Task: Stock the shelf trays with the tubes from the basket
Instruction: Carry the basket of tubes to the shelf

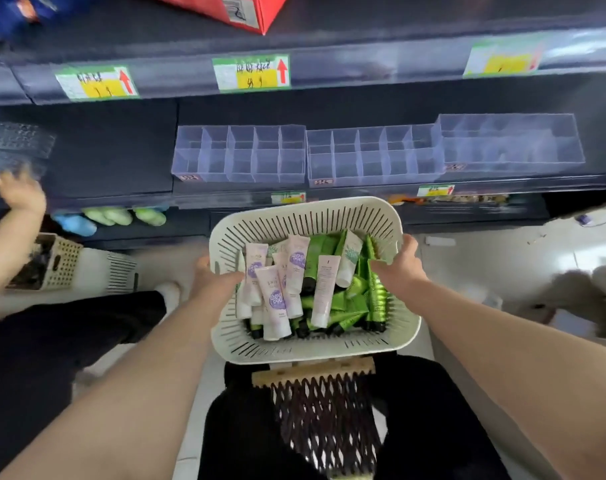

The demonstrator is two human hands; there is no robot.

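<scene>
A white slotted basket (305, 216) sits in front of me, below the shelf. It holds several tubes: pale pink ones (277, 299) on the left and green ones (350, 299) on the right. My left hand (211, 278) grips the basket's left rim, fingers curled inside. My right hand (401, 265) grips the right rim the same way. Three clear divided trays stand on the dark shelf: left (239, 154), middle (370, 157), right (509, 140). I see no tubes in their compartments.
Another person's hand (17, 192) and forearm reach toward the shelf at the far left. A beige perforated crate (59, 261) sits on the floor at left. Price labels (251, 73) line the shelf edge above. A red box (239, 8) stands on the top shelf.
</scene>
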